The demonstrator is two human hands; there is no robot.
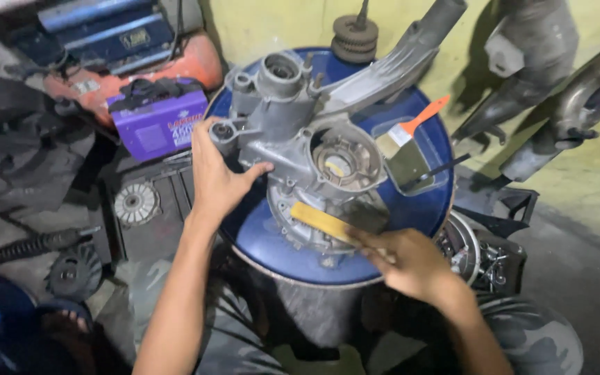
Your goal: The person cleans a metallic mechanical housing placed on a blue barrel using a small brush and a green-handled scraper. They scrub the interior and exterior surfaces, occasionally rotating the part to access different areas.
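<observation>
Drum point(411, 208): blue top, round, fills centre of frame; grey side wall visible below its near rim. Serves as the work surface.

Engine case point(300, 139): grey cast metal, lies on the drum top, centre to upper centre. Long arm runs toward upper right; round opening with a yellowish hub faces up at its middle; finned round cover at the lower edge.

Red tank point(175, 66), upper left, with dark blue machinery on top. Purple box point(154, 125) just in front of it, left of the drum.

Exhaust pipes point(564, 111): grey, against the yellow wall, upper right.

Left hand point(217, 177): left of centre, palm on the case's left side, fingers spread and pressing on the casting, thumb toward a small round boss. Steadying, not wrapped around anything.

Right hand point(411, 260): lower centre-right, fingers closed around the handle of a wooden brush point(321, 221). Brush points up-left; its end touches the case's lower cover.

Tray point(433, 182): clear, on the drum's right part, holding a second brush point(411, 132) with an orange handle and pale bristles.

Gear point(354, 38): dark, stacked, at the drum's far rim, top centre.
</observation>
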